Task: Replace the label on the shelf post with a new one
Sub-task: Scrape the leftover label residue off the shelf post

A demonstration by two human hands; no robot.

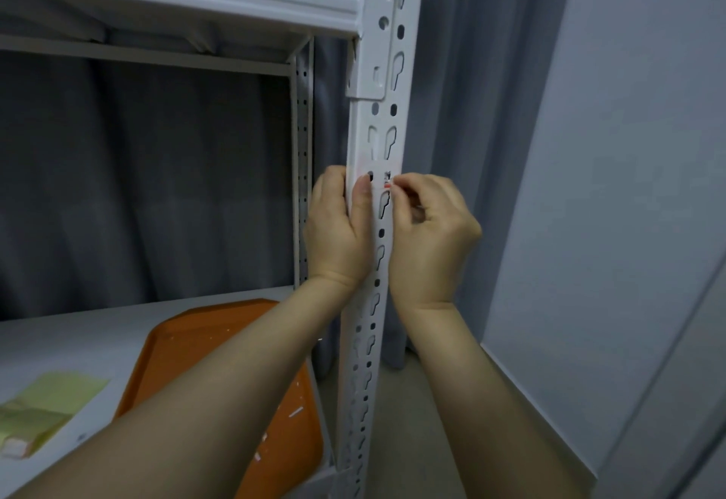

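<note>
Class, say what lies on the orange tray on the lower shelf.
Small white scraps lie scattered on the orange tray. The left forearm covers the tray's middle, so anything lying there cannot be seen.

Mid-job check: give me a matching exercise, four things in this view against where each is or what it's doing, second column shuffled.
1 left hand
2 right hand
3 orange tray
4 yellow-green sheet

A on the lower shelf, far left
B pinches the label on the shelf post
C holds the shelf post's left edge
D on the lower shelf by the post, flecked with white scraps

Pairs: 1-C, 2-B, 3-D, 4-A
</note>
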